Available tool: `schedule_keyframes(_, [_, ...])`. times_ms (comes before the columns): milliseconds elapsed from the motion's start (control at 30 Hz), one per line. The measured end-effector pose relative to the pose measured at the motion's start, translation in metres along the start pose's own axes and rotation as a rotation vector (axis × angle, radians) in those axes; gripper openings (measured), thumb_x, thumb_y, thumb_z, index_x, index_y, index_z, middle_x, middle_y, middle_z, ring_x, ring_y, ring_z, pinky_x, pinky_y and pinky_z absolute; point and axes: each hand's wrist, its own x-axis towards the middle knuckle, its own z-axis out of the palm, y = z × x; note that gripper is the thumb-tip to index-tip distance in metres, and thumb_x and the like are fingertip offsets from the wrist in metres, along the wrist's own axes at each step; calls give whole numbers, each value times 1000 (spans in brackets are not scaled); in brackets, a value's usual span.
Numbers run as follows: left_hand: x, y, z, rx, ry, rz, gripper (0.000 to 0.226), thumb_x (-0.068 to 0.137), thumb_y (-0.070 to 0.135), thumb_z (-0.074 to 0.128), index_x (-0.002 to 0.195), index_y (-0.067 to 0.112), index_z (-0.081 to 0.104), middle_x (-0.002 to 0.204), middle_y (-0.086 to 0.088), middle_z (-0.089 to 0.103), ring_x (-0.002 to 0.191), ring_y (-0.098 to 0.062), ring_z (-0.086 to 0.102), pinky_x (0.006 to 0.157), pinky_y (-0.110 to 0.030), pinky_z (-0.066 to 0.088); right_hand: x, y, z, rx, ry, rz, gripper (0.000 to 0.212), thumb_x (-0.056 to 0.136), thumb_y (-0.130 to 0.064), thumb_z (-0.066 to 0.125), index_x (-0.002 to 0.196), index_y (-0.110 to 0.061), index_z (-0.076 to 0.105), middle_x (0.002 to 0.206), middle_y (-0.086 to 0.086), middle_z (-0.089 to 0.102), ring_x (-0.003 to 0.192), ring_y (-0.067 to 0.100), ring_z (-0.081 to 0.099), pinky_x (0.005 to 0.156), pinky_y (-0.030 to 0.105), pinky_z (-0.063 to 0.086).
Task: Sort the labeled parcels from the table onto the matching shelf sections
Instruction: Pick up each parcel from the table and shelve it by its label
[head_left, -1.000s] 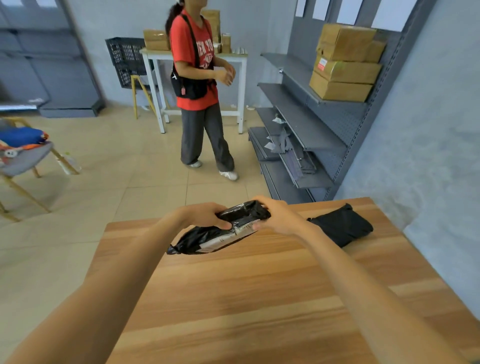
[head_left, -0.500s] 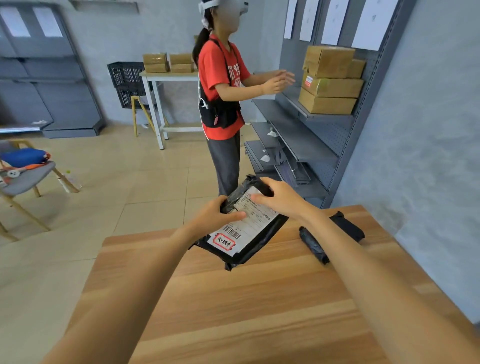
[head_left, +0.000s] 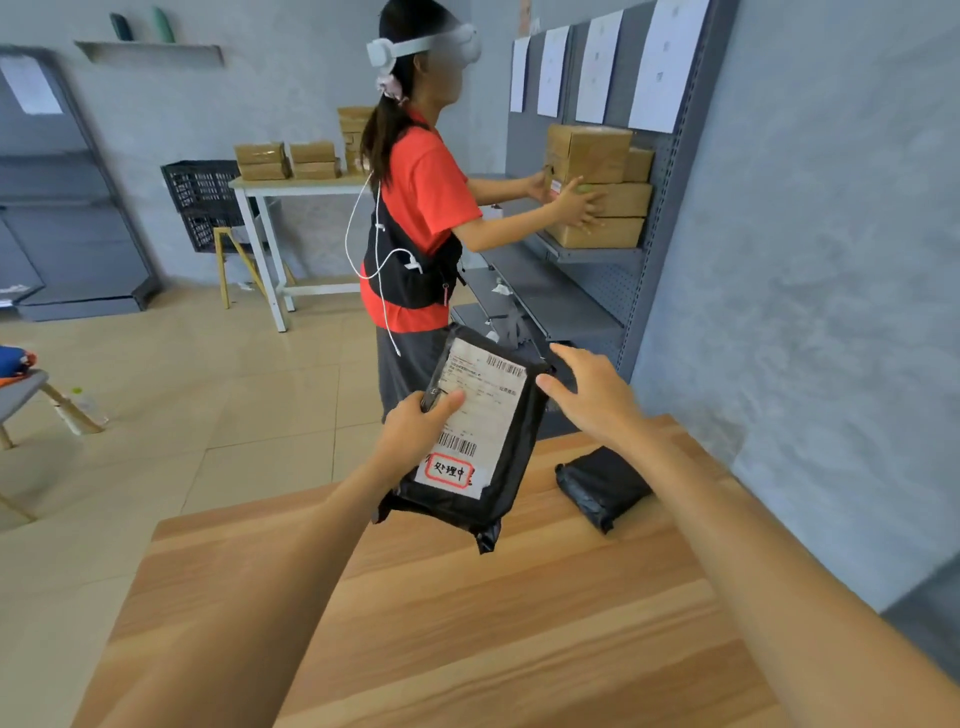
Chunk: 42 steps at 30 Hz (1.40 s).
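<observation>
My left hand (head_left: 421, 423) grips the left edge of a black plastic parcel (head_left: 506, 467), thumb on its white shipping label with barcodes and a red-framed sticker. The parcel is raised above the wooden table (head_left: 467, 623), label facing me. My right hand (head_left: 592, 395) hovers just right of the parcel with fingers spread, not holding it. A second black parcel (head_left: 602, 486) lies on the table's far right. The grey shelf unit (head_left: 566, 291) stands ahead on the right, with paper signs on top.
A person in a red shirt (head_left: 421, 208) stands between the table and the shelf, hands on stacked cardboard boxes (head_left: 597, 187). A white table (head_left: 291, 187) with boxes, a black crate (head_left: 200, 192) and a chair (head_left: 21, 395) stand on the tiled floor.
The parcel went from flat and low to upright with its label facing me. My right hand let go of it. The person stepped to the shelf and reached the boxes.
</observation>
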Motion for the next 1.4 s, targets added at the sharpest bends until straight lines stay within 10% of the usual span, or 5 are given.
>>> schedule_keyframes(233, [-4, 58, 40, -192, -25, -4, 41, 87, 51, 61, 101, 13, 67, 88, -4, 74, 78, -22, 73, 80, -39, 59, -34, 23, -48, -429, 211, -2, 50, 99, -32, 48, 144, -12, 40, 142, 5, 48, 127, 27, 44, 100, 37, 38])
schedule_keyframes(433, [-22, 104, 83, -338, -162, 35, 27, 91, 43, 60, 94, 17, 63, 83, -2, 72, 65, -13, 70, 58, -25, 58, -73, 37, -94, -563, 314, 124, 47, 95, -27, 51, 138, -10, 45, 134, 7, 52, 123, 28, 45, 100, 38, 36])
schedule_keyframes(700, [-58, 133, 129, -313, -461, 59, 47, 85, 51, 64, 104, 9, 66, 94, -9, 74, 82, -26, 73, 77, -39, 59, -159, 38, -131, -666, 388, 382, 51, 94, -27, 53, 141, -9, 43, 141, 9, 47, 127, 30, 43, 103, 40, 33])
schedule_keyframes(933, [-126, 134, 167, -261, -758, 77, 35, 89, 48, 60, 94, 13, 63, 82, -5, 71, 62, -15, 70, 47, -22, 54, -270, 17, -138, -786, 428, 662, 49, 93, -29, 53, 137, -9, 45, 139, 9, 48, 126, 30, 43, 102, 39, 32])
schedule_keyframes(1400, [-383, 175, 249, -223, -1375, 228, 37, 91, 42, 60, 114, 13, 64, 99, -8, 73, 78, -18, 71, 62, -29, 58, -555, -79, -230, -1060, 591, 1200, 48, 93, -31, 50, 135, -10, 46, 136, 9, 49, 126, 29, 43, 101, 38, 34])
